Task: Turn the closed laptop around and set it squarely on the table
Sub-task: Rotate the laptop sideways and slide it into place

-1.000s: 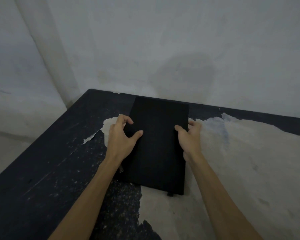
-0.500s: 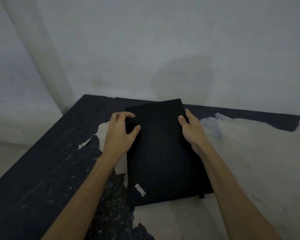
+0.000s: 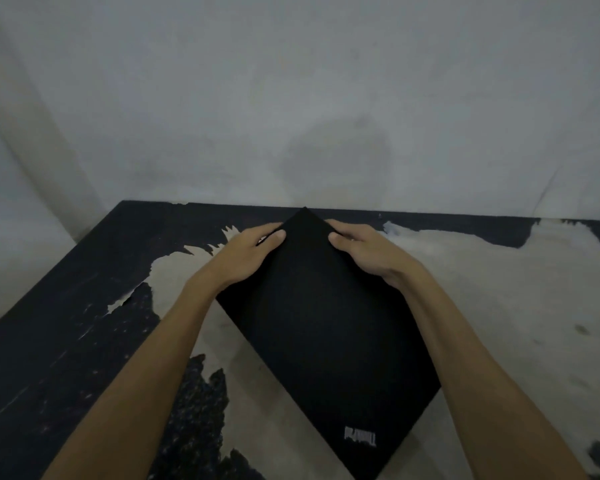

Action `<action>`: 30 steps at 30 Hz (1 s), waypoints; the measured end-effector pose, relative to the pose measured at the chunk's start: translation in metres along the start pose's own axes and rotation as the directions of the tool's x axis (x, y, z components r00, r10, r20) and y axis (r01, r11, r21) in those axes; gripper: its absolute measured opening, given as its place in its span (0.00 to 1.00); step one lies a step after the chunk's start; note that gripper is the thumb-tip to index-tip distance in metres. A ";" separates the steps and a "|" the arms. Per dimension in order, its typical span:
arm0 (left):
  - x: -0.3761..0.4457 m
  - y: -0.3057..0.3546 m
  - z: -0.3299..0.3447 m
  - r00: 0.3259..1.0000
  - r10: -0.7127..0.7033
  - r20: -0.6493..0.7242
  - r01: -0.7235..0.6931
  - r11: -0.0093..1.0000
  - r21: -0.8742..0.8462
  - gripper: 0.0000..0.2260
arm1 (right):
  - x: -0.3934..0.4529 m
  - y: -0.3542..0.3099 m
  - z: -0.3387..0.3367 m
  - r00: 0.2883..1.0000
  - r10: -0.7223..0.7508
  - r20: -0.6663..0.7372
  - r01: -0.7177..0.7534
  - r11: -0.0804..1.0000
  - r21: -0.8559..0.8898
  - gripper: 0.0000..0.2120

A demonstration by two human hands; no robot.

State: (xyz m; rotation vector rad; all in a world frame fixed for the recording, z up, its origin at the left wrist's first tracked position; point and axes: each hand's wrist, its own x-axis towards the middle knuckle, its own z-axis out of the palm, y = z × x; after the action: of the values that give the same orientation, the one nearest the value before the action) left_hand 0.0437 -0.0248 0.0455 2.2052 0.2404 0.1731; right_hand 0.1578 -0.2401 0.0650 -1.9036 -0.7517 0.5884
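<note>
With the flat black closed laptop (image 3: pixel 321 327) lying cornerwise on the peeling dark desk (image 3: pixel 66 323), the left hand (image 3: pixel 246 252) and right hand (image 3: pixel 368 252), fingers clamping its far corner's edges, should pivot it flat until its edges parallel the desk's.

A worn tabletop (image 3: pixel 66 323) fills the lower view, its dark coating peeled away in ragged patches to pale bare surface. Behind the tabletop stands a grey-white wall (image 3: pixel 291 81) bearing a faint darker stain just above the tabletop's far edge
</note>
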 end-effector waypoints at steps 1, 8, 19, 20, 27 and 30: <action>-0.002 0.000 0.004 1.000 -0.005 -0.013 0.004 0.999 -0.041 0.17 | -0.002 -0.001 -0.003 1.000 0.000 0.021 0.000 1.000 0.006 0.20; -0.007 0.002 0.022 0.981 -0.054 -0.185 0.015 0.978 -0.208 0.20 | -0.006 -0.010 -0.021 0.993 0.018 -0.120 -0.065 0.917 -0.394 0.20; -0.004 -0.009 0.032 0.878 -0.300 -0.372 0.070 0.851 -0.521 0.12 | -0.054 0.048 -0.048 0.622 -0.207 -0.756 -0.212 0.884 -0.416 0.28; -0.002 -0.012 0.034 0.865 -0.329 -0.378 0.080 0.836 -0.544 0.12 | -0.057 0.053 -0.051 0.642 -0.134 -0.755 -0.144 0.946 -0.290 0.29; -0.005 -0.016 0.046 0.858 -0.372 -0.355 0.126 0.822 -0.556 0.11 | -0.051 0.075 -0.043 0.786 0.104 -0.609 -0.035 0.992 0.124 0.29; -0.006 -0.022 0.050 0.880 -0.321 -0.351 0.140 0.880 -0.453 0.10 | -0.048 0.088 -0.040 0.790 0.122 -0.601 -0.055 0.990 0.129 0.18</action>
State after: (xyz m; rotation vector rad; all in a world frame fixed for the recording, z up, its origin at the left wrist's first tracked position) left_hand 0.0458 -0.0523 -0.0021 1.6731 0.6487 0.5154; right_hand 0.1737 -0.3284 0.0058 -1.8769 -0.2026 0.0378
